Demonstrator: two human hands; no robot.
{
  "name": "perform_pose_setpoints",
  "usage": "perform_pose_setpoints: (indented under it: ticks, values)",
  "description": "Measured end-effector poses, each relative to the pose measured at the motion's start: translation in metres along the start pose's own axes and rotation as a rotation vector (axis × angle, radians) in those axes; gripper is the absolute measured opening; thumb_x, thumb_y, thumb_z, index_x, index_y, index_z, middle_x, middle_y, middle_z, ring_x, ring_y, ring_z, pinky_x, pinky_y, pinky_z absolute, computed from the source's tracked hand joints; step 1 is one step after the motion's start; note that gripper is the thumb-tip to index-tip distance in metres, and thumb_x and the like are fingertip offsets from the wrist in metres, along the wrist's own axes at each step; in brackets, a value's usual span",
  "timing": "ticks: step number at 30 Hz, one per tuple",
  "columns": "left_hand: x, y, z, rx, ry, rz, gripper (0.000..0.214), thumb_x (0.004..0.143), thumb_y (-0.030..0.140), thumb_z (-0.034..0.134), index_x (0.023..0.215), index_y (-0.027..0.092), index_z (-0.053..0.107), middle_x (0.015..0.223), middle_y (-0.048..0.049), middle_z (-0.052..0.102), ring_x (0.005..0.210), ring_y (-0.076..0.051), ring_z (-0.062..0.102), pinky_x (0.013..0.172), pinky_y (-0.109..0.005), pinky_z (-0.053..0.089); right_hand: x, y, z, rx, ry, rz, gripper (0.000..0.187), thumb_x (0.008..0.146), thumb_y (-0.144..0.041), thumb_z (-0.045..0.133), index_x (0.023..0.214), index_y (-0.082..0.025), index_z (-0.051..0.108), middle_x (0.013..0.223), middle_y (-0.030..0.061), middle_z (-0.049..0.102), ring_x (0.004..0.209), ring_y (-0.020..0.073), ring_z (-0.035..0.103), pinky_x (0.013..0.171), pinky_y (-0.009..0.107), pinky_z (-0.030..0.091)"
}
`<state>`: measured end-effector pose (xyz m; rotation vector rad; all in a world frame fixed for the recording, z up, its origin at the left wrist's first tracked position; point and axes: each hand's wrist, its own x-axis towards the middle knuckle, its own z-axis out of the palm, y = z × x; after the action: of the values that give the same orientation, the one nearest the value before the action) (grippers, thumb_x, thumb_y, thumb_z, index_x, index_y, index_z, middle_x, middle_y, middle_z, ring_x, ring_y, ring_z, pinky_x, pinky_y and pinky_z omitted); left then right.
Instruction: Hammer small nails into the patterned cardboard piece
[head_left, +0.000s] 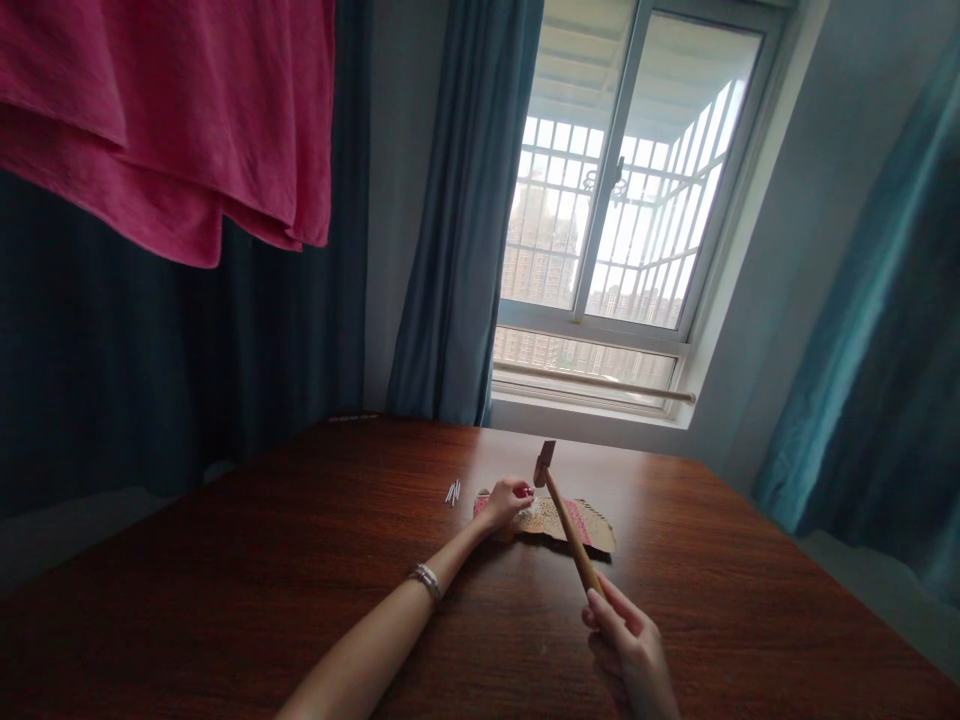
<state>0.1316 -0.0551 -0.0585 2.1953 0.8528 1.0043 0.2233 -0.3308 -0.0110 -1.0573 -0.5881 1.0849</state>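
My right hand [628, 640] is closed round the lower end of a hammer's wooden handle. The hammer [568, 520] slants up and away, its dark metal head raised just right of my left fingers. My left hand [511, 500] is over the left part of a torn piece of cardboard [595, 520], fingertips pinched together. What they pinch, if anything, is too small to make out. The cardboard is tan with pink patches and many small holes, and lies flat on the table. Left of it sit several thin silvery nails [453, 492] in a small group.
Everything rests on a large brown wooden table [247, 590]. Behind its far edge are a barred window [600, 200] and blue curtains [457, 220]. A pink cloth [180, 120] hangs at the upper left. Another blue curtain [847, 380] hangs at the right.
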Motion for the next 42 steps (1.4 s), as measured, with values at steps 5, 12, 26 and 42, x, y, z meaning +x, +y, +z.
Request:
perform_pose_setpoints:
  ticks: [5,12,26,42]
  values:
    - [0.0,-0.001,0.001,0.002,-0.003,0.01,0.022,0.071,0.03,0.056,0.079,0.012,0.067,0.073,-0.0032,0.064,0.067,-0.013,0.056,0.06,-0.021,0.039,-0.001,-0.002,0.003,-0.01,-0.001,0.001,0.065,0.056,-0.045,0.077,0.108,-0.011,0.057,0.055,-0.0062,0.047,0.034,-0.0022,0.022,0.033,0.014,0.011]
    - [0.0,-0.001,0.001,0.023,-0.005,-0.016,0.021,0.07,0.03,0.056,0.077,0.013,0.066,0.072,-0.0029,0.064,0.067,-0.014,0.056,0.061,-0.022,0.038,-0.004,-0.003,0.005,-0.02,0.002,0.021,0.068,0.053,-0.046,0.078,0.107,-0.011,0.056,0.054,-0.006,0.048,0.033,-0.0022,0.022,0.032,0.014,0.01]
    - [0.0,0.0,0.001,-0.031,-0.004,0.008,0.019,0.07,0.027,0.056,0.078,0.013,0.066,0.072,-0.0025,0.063,0.067,-0.013,0.056,0.061,-0.021,0.039,-0.001,0.001,0.004,0.007,0.009,0.011,0.069,0.055,-0.047,0.077,0.11,-0.012,0.054,0.055,-0.0062,0.048,0.032,-0.0027,0.021,0.032,0.013,0.01]
    - [0.0,0.002,-0.001,-0.006,-0.013,-0.016,0.018,0.069,0.028,0.057,0.076,0.013,0.066,0.073,-0.0027,0.064,0.067,-0.014,0.056,0.062,-0.022,0.04,-0.006,-0.002,0.008,-0.017,-0.004,-0.018,0.063,0.056,-0.047,0.076,0.106,-0.012,0.058,0.055,-0.0063,0.046,0.033,-0.0021,0.021,0.032,0.014,0.01]
